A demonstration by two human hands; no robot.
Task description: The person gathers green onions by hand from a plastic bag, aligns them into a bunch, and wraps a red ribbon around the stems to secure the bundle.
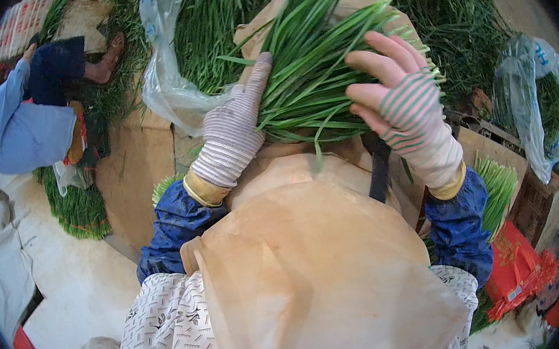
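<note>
A loose bunch of garlic chives lies across my lap, long green leaves with pale cut ends pointing up and to the right. My left hand, in a grey-striped glove, grips the bunch from its left side; one digit shows along the leaves and the other fingers are hidden beneath. Over the right side of the bunch, my right hand has its fingers apart and slightly bent, the bare fingertips sticking out of a green-striped glove. Whether they touch the leaves I cannot tell. A beige apron covers my lap.
Large heaps of chives lie ahead. Clear plastic bags stand at left and right. A tied bundle rests on the left, near a person in a blue top. On the right are a wooden crate and a red bag.
</note>
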